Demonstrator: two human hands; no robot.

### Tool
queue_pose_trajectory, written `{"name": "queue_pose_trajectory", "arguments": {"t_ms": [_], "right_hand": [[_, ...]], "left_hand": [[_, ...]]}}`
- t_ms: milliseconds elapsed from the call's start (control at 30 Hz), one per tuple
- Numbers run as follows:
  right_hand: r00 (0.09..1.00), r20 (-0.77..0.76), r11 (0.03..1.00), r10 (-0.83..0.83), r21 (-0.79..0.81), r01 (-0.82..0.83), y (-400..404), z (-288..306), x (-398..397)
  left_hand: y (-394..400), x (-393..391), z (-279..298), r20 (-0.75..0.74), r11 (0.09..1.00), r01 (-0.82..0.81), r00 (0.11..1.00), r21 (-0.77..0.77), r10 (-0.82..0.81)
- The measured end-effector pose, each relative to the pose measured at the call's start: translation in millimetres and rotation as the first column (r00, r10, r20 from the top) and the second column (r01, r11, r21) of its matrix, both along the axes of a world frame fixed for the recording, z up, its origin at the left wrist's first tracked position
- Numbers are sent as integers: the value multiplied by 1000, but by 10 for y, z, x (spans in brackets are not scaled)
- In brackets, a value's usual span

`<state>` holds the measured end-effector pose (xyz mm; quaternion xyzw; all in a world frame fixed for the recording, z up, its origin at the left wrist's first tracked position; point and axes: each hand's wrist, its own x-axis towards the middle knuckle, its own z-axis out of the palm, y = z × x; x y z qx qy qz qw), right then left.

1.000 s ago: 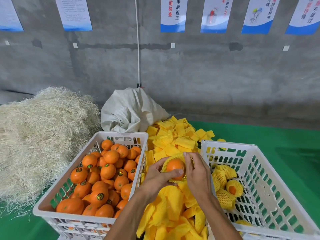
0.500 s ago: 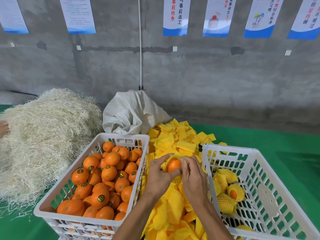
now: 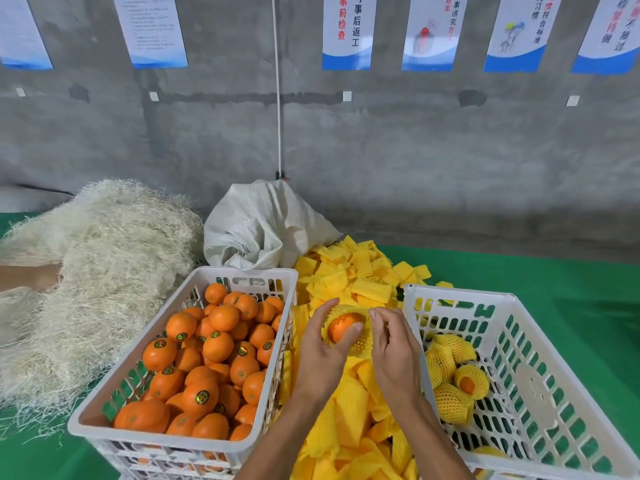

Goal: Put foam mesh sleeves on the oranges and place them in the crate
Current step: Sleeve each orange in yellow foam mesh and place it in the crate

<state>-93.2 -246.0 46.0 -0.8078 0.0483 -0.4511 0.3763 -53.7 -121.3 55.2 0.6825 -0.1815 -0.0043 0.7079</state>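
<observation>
**Half-sleeved orange could slip before it reaches the crate**

I hold one orange above the loose pile of foam mesh sleeves that lies between the two crates. My left hand cups it from seven o'clock, thumb across the bare face and fingers curled round the far side. My right hand pinches the sleeve at the fruit's three o'clock edge. The mesh rings the orange, but its near face is bare.

As I judge it, the risk is in the pull. If I tug the mesh from one side only, it may bunch or ride back off, and thin foam could tear at the pinch. My thumb rests on smooth peel, so a hard pull could roll the fruit out into the pile.

The white crate at three o'clock has four or so sleeved oranges at its near-left corner. A careless drop could knock their sleeves loose. The crate of bare oranges at nine o'clock sits close too, so a slip that way would mix it in.
</observation>
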Motion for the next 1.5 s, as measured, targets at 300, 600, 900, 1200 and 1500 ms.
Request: {"name": "queue_pose_trajectory", "arguments": {"t_ms": [300, 600, 900, 1200, 1500], "right_hand": [[990, -32, 984, 139, -107, -142, 102, 35, 40], [854, -396, 853, 337, 513, -98, -52, 45, 67], [910, -260, 772, 324, 628, -96, 51, -162, 89], [937, -290, 789, 193, 613, 27, -226, -156, 41], [802, -540, 849, -255, 271, 453, -1010, -270, -202]], "left_hand": [[-114, 32, -87, -45, 998, -25, 999, 56, 27], [-180, 161, -80, -495, 941, 37, 843, -337, -211], [-241, 63, -276, 27, 880, -288, 953, 378, 301], [-376, 179, -244, 36, 949, -24, 999, 313, 14], [-1078, -52, -380, 14, 935, 203, 976, 290, -216]]}}
